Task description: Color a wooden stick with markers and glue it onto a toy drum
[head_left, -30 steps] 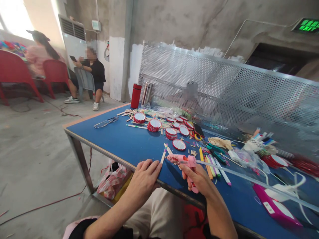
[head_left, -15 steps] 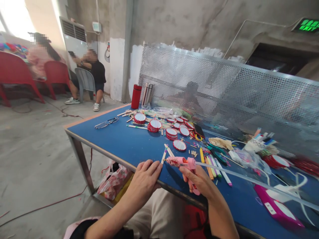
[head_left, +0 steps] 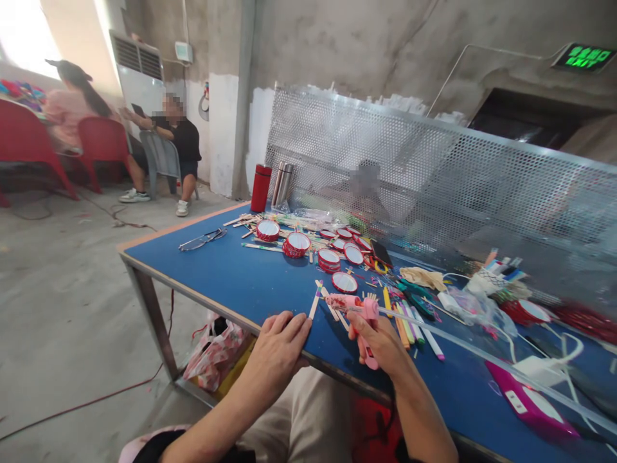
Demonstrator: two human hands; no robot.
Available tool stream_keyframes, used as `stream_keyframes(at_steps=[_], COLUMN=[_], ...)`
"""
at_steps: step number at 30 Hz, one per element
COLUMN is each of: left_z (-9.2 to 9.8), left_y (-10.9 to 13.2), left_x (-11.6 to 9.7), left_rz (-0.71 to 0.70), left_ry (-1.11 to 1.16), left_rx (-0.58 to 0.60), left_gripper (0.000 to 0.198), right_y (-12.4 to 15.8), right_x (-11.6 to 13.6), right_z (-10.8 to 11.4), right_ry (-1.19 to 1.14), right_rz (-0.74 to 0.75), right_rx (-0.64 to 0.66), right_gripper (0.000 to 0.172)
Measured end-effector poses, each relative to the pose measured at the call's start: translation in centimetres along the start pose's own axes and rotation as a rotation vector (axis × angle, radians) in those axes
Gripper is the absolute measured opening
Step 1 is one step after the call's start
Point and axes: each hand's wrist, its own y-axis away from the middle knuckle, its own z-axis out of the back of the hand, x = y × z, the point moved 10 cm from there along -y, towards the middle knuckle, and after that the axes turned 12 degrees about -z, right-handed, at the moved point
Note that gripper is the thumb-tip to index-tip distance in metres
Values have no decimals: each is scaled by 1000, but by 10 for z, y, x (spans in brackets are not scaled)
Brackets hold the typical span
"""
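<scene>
My left hand (head_left: 283, 337) rests at the near table edge, fingers together and bent over it. They hold down the lower end of a wooden craft stick (head_left: 315, 301) with a purple mark near its top. My right hand (head_left: 380, 341) is closed round the handle of a pink glue gun (head_left: 369, 311). A long clear glue stick (head_left: 434, 331) runs out of the gun's back. The gun's nozzle points left, close to the marked stick; I cannot tell if they touch. More craft sticks (head_left: 343, 319) lie under the gun. A small red-rimmed drum (head_left: 344, 282) lies just beyond.
Several red-rimmed drums (head_left: 296, 243) and loose sticks cover the back of the blue table (head_left: 216, 270). Markers (head_left: 429, 334), scissors (head_left: 417, 299) and a magenta power strip (head_left: 527, 402) lie right. Eyeglasses (head_left: 202, 239) lie left. A perforated metal panel (head_left: 409, 173) stands behind.
The glue gun has lifted slightly and its nozzle has drawn back from the marked stick, uncovering more of the sticks beneath. My left hand stays in place. The whole view has shifted a little.
</scene>
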Motion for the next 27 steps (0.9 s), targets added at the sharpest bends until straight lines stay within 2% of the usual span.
stream_keyframes(at_steps=[27], left_z=[-2], left_y=[1], left_x=[1], left_rz=[-8], left_ry=[-8], left_rx=[-28], left_gripper=[59], right_y=[-3], right_x=[5], right_z=[-4], right_ry=[87], right_rz=[-11], right_rx=[-8], right_gripper=[50])
